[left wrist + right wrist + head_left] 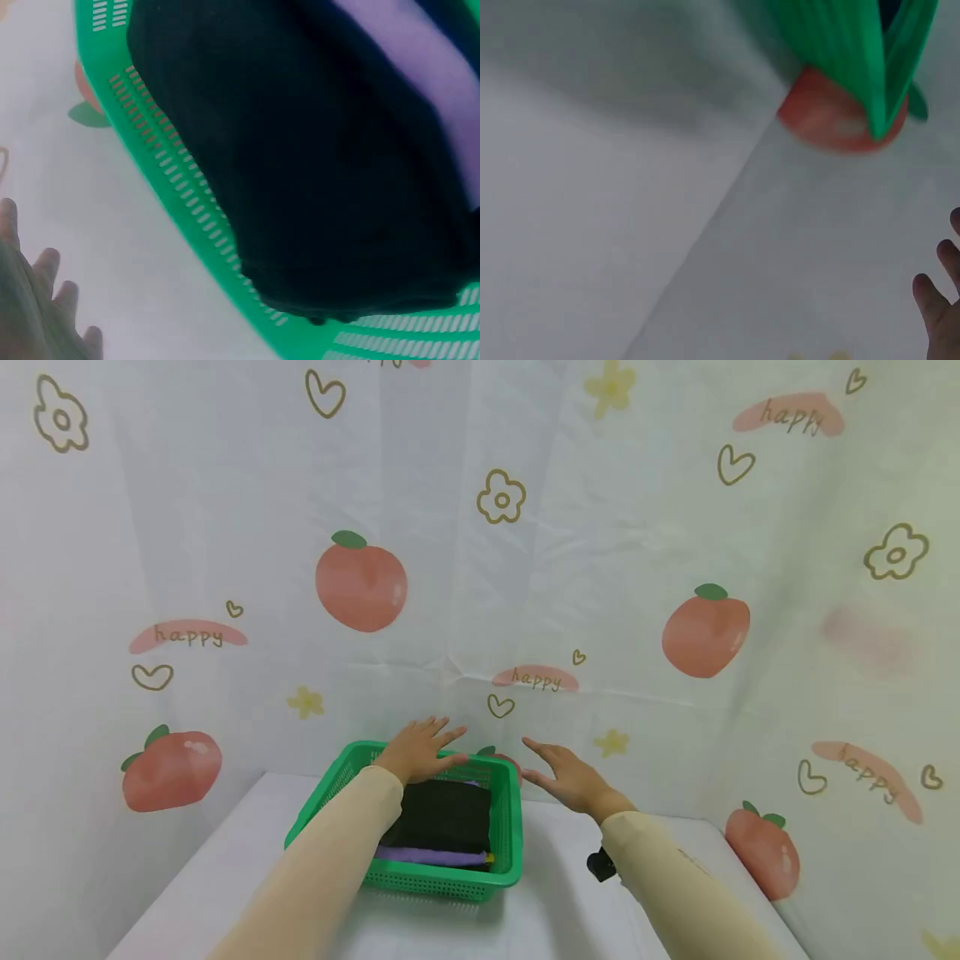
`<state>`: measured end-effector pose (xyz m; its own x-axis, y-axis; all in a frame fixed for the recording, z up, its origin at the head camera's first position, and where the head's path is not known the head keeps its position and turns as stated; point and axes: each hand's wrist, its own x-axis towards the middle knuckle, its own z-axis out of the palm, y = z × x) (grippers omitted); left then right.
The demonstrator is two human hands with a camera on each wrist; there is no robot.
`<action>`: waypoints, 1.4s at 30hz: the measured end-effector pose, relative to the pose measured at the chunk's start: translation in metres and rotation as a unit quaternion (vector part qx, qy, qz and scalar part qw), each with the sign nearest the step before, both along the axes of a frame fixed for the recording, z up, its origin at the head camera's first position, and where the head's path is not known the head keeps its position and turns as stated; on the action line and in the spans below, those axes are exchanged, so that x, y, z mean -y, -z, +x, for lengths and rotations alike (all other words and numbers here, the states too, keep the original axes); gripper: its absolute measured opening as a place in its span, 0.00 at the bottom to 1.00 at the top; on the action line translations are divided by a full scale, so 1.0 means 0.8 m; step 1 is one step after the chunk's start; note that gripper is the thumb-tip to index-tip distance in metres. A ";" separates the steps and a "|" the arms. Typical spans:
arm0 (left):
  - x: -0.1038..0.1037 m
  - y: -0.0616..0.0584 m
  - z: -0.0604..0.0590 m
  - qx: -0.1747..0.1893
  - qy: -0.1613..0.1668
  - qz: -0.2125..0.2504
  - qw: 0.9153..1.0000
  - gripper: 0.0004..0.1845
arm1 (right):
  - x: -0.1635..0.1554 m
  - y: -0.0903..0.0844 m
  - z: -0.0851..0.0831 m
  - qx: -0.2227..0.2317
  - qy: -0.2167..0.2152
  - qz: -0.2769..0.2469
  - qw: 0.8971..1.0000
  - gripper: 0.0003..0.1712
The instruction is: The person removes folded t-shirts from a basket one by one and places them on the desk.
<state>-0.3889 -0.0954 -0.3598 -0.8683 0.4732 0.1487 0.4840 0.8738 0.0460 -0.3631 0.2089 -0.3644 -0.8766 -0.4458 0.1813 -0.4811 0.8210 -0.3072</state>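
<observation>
A green plastic basket (512, 827) with slotted walls stands on the white table. Inside it lies a folded black cloth (446, 814), with a folded purple cloth (431, 857) showing along its near side. My left hand (420, 750) is above the basket's far part, fingers spread and holding nothing; in the left wrist view its fingers (46, 270) show beside the basket. To the right of the basket my right hand (573, 777) hovers in the air, fingers extended, nothing in it. Only part of that right hand (945, 307) shows in the right wrist view.
A white curtain (450, 568) printed with peaches, hearts and flowers hangs behind and around the white table (555, 893). A dark object (601, 865) shows beneath the right wrist, partly covered by the sleeve.
</observation>
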 end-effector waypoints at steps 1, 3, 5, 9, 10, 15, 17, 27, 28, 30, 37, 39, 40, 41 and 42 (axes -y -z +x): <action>0.004 0.002 0.001 0.005 -0.008 0.007 1.000 0.37 | 0.010 0.003 0.002 0.010 -0.005 -0.020 1.000 0.39; 0.014 0.006 0.003 0.020 -0.028 0.021 0.999 0.37 | 0.028 0.012 0.004 0.025 -0.019 -0.056 0.998 0.38; 0.025 0.012 0.003 0.031 -0.044 0.037 0.998 0.37 | 0.043 0.023 0.006 0.040 -0.031 -0.096 0.994 0.37; 0.049 0.028 0.008 0.064 -0.079 0.079 0.992 0.38 | 0.070 0.045 0.010 0.086 -0.033 -0.173 0.981 0.37; 0.055 0.033 0.010 0.071 -0.087 0.089 0.990 0.39 | 0.076 0.049 0.012 0.100 -0.028 -0.197 0.975 0.37; 0.081 0.056 0.020 0.112 -0.126 0.147 0.975 0.43 | 0.108 0.066 0.017 0.206 0.017 -0.349 0.914 0.43; 0.087 0.064 0.025 0.127 -0.130 0.180 0.967 0.44 | 0.118 0.072 0.019 0.235 0.042 -0.389 0.890 0.46; 0.092 0.083 0.042 0.154 -0.134 0.308 0.929 0.38 | 0.142 0.087 0.026 0.260 0.108 -0.425 0.860 0.44; 0.092 0.085 0.042 0.151 -0.135 0.308 0.930 0.37 | 0.142 0.087 0.026 0.259 0.113 -0.425 0.860 0.43; 0.092 0.088 0.042 0.147 -0.136 0.306 0.931 0.36 | 0.144 0.086 0.026 0.264 0.122 -0.427 0.856 0.42; 0.102 0.097 0.044 0.158 -0.134 0.319 0.925 0.37 | 0.148 0.090 0.026 0.276 0.135 -0.402 0.863 0.40; 0.105 0.099 0.045 0.164 -0.134 0.317 0.925 0.38 | 0.150 0.095 0.026 0.268 0.139 -0.399 0.866 0.40; 0.106 0.099 0.046 0.167 -0.134 0.317 0.924 0.39 | 0.151 0.098 0.026 0.260 0.142 -0.396 0.869 0.41; 0.107 0.100 0.047 0.170 -0.133 0.316 0.924 0.40 | 0.152 0.101 0.025 0.253 0.145 -0.397 0.870 0.41; 0.108 0.101 0.047 0.172 -0.134 0.315 0.924 0.40 | 0.153 0.105 0.025 0.243 0.149 -0.393 0.874 0.42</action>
